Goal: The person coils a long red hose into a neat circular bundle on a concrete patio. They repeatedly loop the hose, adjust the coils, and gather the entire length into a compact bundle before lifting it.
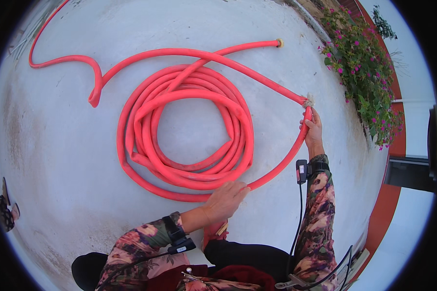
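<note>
A red hose (193, 94) lies in a loose round coil on the pale concrete ground before me. My left hand (225, 202) is closed over the hose at the near side of the coil. Out to the right, my right hand (314, 127) grips the same hose just below a joint bound with pale cord (308, 101). Between my hands the hose bows outward. From the bound joint it runs up and left across the coil, folds at a sharp kink (94, 98) and continues to the top left. One loose end carries a yellowish metal-looking coupling (280, 43).
A bush with pink flowers (364, 62) grows along the right edge, beside a white wall with a red base (397, 134). Another person's foot (14, 211) shows at the far left. Black cables (300, 218) run from straps on both my forearms.
</note>
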